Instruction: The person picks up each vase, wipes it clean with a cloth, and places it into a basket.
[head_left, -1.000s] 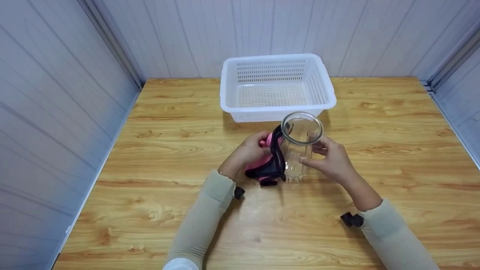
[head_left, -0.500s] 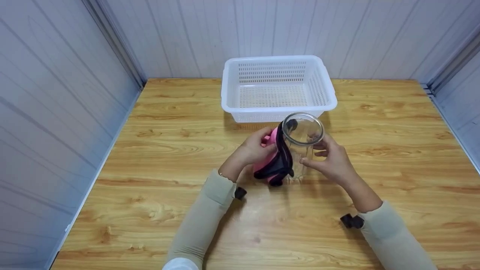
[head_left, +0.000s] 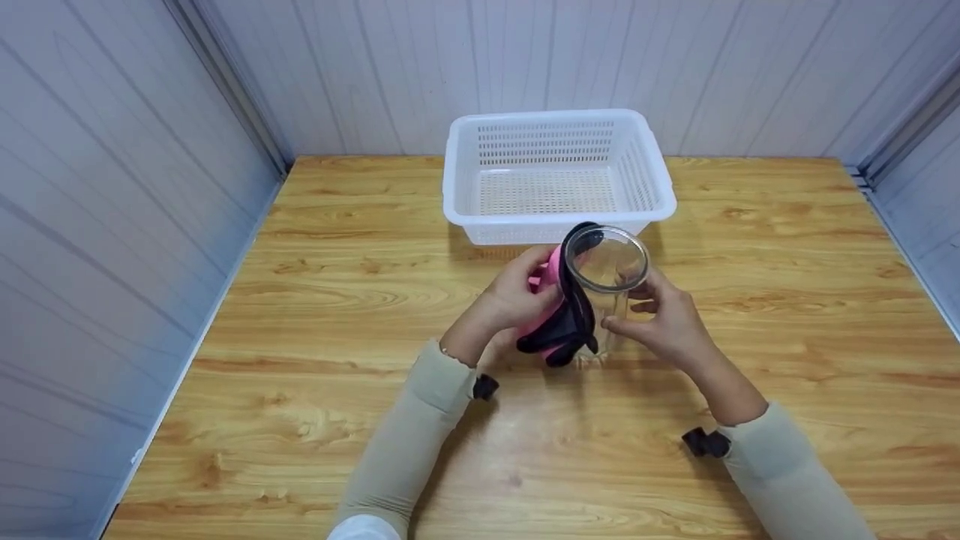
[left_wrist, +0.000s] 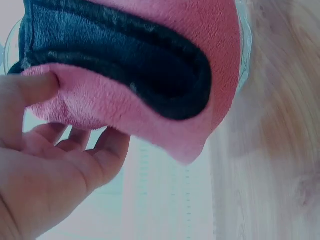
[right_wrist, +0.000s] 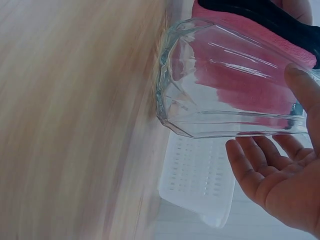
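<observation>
Upright over the table, a clear glass jar (head_left: 609,300) with a thick round rim is held by my right hand (head_left: 667,319), thumb in front and fingers behind. Against its left side lies a pink cloth with black edging (head_left: 559,326), which my left hand (head_left: 517,294) pinches between thumb and fingers. In the left wrist view the cloth (left_wrist: 165,132) covers most of the jar, whose edge shows beyond it. The right wrist view shows the jar's faceted base (right_wrist: 167,85) close to the tabletop, with pink cloth visible through the glass.
A white plastic basket (head_left: 559,219) with slotted sides stands just behind the jar, near the back wall (head_left: 375,75). The wooden table (head_left: 300,360) is bounded by panel walls at the back and sides. Small black devices (head_left: 705,442) sit at both sleeve cuffs.
My left hand has shifted right and slightly away from me, bringing the cloth closer around the jar's left side and up to its rim. The right hand and jar have barely moved.
</observation>
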